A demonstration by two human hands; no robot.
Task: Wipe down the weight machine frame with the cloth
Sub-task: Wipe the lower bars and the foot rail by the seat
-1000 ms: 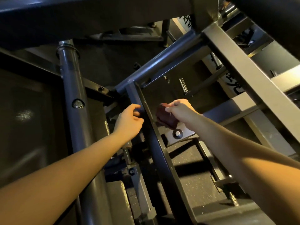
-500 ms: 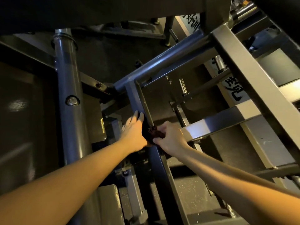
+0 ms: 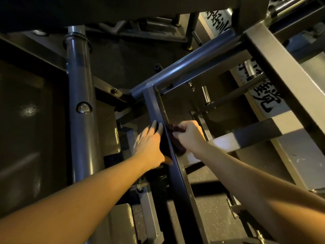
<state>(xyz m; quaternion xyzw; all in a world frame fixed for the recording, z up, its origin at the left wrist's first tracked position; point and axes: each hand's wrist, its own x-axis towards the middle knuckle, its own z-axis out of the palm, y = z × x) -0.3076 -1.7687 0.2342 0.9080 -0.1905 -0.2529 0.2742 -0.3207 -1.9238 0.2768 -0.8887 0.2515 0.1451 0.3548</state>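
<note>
A dark grey square frame bar (image 3: 154, 104) of the weight machine runs from the centre down toward me. My right hand (image 3: 190, 135) grips a dark maroon cloth (image 3: 178, 147) bunched against the bar's right side. My left hand (image 3: 149, 147) lies flat against the bar's left side, fingers straight and pointing up, thumb under the bar. Part of the cloth is hidden behind the bar and my right hand.
A thick round post (image 3: 80, 103) stands at the left. A round tube (image 3: 184, 67) slants up right from the bar's top. Wide flat beams (image 3: 281, 81) cross at the right, with a lit crossbar (image 3: 228, 140) just behind my right hand. Speckled floor (image 3: 214, 222) lies below.
My right hand brought the cloth from right of the bar onto it, then slid slightly. My left hand went from curled at the bar to flat against its side.
</note>
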